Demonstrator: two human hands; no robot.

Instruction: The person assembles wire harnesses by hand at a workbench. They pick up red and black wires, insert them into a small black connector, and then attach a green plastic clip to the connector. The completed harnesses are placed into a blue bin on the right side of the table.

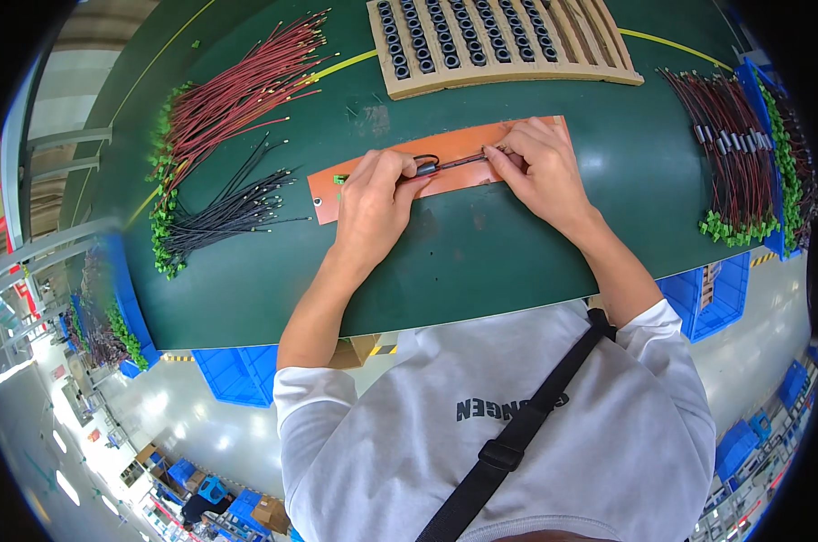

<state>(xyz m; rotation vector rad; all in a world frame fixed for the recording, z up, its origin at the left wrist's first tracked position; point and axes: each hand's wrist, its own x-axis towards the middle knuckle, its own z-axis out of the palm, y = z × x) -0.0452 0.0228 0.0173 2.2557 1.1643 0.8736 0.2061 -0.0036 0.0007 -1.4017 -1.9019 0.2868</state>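
Note:
Over an orange board (pixel 468 188), I stretch a dark wire lead between both hands. On this lead sits a small black cylindrical core (pixel 426 169), with a loop of black wire standing up beside it. My left hand (pixel 373 194) pinches the lead right at the core, thumb and forefinger together. My right hand (pixel 543 172) grips the other end of the dark wires (pixel 463 162), fingertips closed; the wire tips are mostly hidden there. A small green connector (pixel 339 179) pokes out at the left of my left hand, above the board.
Red wires (pixel 246 95) and black wires (pixel 233 212) with green connectors lie at left on the green table (pixel 364 280). A cardboard tray (pixel 517 75) holds rows of black cores at the back. Finished-looking bundles (pixel 734 154) lie at right, by a blue bin (pixel 757 135).

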